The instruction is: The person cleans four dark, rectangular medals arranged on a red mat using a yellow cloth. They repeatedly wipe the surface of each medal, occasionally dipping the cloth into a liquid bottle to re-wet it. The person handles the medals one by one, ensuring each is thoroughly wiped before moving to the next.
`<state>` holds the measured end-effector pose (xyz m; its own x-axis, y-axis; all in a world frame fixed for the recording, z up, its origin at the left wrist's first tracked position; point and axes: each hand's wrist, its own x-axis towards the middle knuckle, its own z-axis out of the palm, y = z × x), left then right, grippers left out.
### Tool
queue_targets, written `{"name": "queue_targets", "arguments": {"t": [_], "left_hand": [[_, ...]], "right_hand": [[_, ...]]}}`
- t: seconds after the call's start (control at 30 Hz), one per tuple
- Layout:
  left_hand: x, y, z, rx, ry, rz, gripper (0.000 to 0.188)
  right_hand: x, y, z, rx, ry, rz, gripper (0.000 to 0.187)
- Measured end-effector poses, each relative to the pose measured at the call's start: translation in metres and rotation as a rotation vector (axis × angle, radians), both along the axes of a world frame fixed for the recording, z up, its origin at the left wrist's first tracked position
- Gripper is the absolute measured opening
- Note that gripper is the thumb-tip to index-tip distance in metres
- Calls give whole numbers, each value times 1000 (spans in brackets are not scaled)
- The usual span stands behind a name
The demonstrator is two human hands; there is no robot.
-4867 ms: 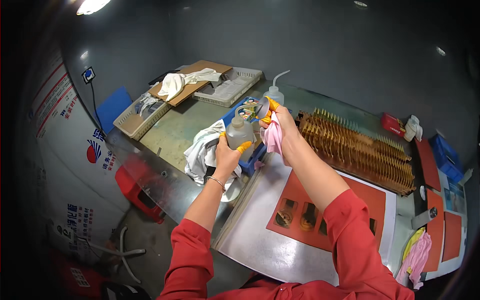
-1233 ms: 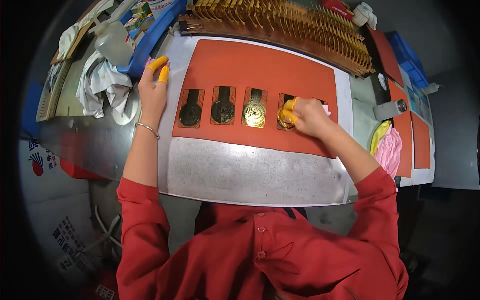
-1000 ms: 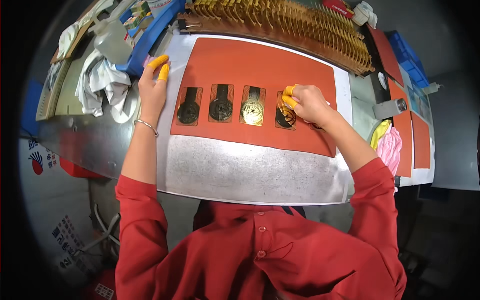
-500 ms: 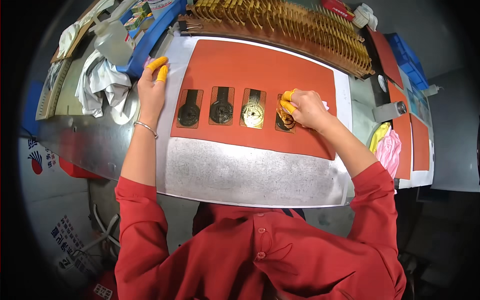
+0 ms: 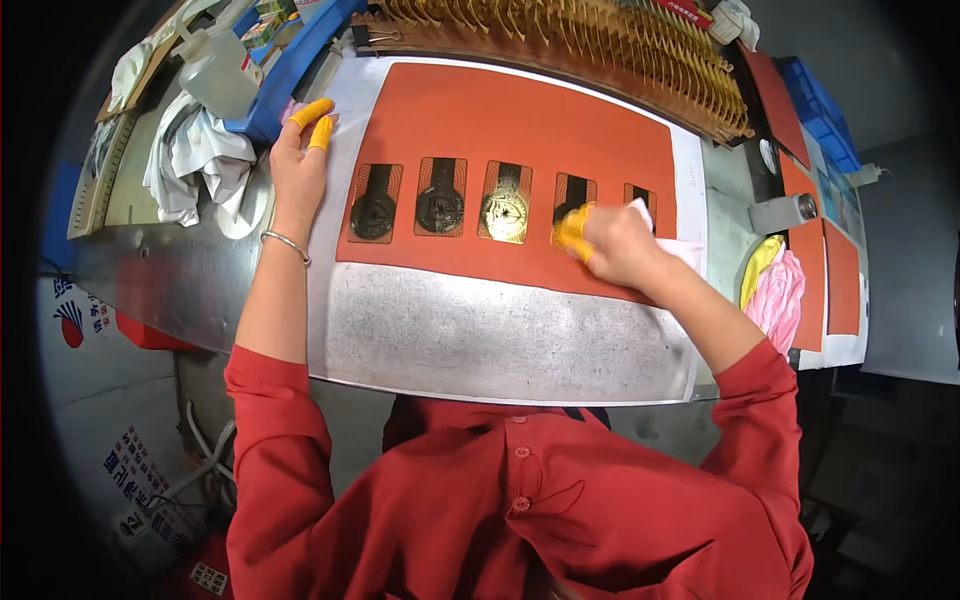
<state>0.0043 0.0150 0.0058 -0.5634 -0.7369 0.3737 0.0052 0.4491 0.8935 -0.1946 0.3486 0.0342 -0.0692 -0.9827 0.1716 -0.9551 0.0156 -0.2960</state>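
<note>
Mat (image 5: 500, 110): orange-red, flat on the board (image 5: 500, 340), with five plates in a row across it
First plate (image 5: 375, 203), second plate (image 5: 440, 197), third plate (image 5: 506, 202): on the mat from its left side to its centre, no hand on them; the third shines gold while the others look darker, perhaps only from the light, so I cannot tell which are finished
Fourth plate (image 5: 576, 188): right of the mat's centre, its far end bare, much of its near end behind the fingers; it seems to be the one being rubbed, and so not done
Fifth plate (image 5: 641, 193): near the mat's right edge, partly hidden by hand and cloth; its state cannot be told
Right hand (image 5: 622, 242): over the right part of the mat, yellow-tipped fingers curled closed around the cloth, fingertips blurred
Cloth (image 5: 685, 250): pink, bunched in the right hand, one loose end lying across the mat's right edge
Left hand (image 5: 298, 180): just left of the mat, thumb and finger slightly parted, nothing seen between them
Rack (image 5: 560, 45): beyond the mat
Bottle (image 5: 222, 75): left of the mat, well apart
</note>
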Motion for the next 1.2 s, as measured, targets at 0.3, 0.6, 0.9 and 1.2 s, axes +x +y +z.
{"name": "queue_targets", "arguments": {"t": [0.3, 0.6, 0.9, 1.2], "left_hand": [[0, 1, 1, 10, -5, -16, 26], [-2, -1, 2, -5, 19, 1, 25], [6, -10, -10, 8, 57, -18, 25], [4, -6, -6, 18, 41, 1, 25]], "right_hand": [[-7, 2, -4, 0, 58, -11, 6], [-16, -4, -9, -87, 32, -22, 18], [6, 3, 12, 66, -6, 45, 8], [-9, 12, 4, 59, -3, 28, 7]]}}
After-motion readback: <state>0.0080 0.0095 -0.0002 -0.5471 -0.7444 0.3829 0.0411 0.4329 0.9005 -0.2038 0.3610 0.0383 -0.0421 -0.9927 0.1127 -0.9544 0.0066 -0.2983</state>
